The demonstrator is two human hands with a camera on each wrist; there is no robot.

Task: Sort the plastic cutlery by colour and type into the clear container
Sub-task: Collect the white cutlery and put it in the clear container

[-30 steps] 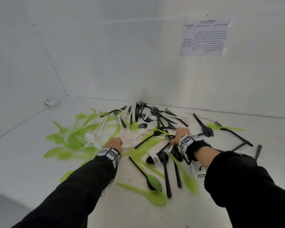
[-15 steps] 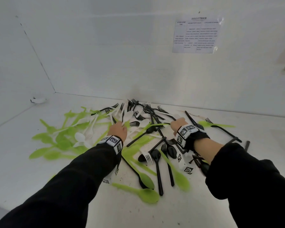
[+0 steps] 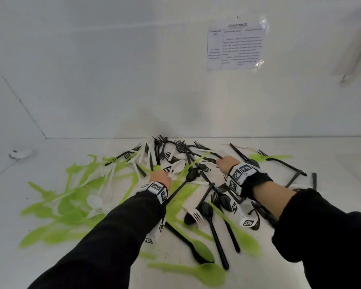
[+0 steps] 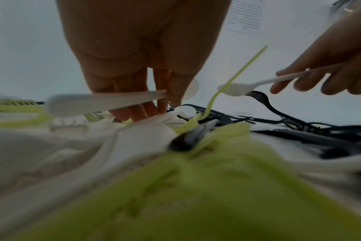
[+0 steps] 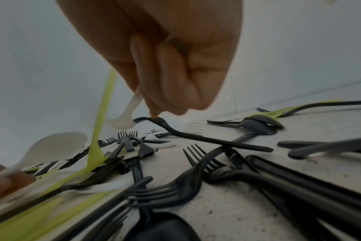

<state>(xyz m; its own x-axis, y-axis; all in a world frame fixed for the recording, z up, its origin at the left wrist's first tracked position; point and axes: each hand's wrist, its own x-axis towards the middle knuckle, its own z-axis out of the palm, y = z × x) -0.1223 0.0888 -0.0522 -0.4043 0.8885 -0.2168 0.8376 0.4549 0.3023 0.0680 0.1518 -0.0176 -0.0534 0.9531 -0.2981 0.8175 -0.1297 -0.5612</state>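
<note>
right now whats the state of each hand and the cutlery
left hand: grips a white spoon by its handle
right hand: grips another white spoon, lifted off the pile
cutlery pile: green, white and black pieces mixed loose on the table

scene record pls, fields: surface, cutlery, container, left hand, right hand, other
surface: white table, walled booth
cutlery: mixed unsorted pile of green, white and black pieces; spoons and forks
container: not in view
left hand: holds a white spoon by its handle
right hand: holds another white spoon, low over the black forks
other: printed sheet on back wall; tracking markers on both wrists
</note>
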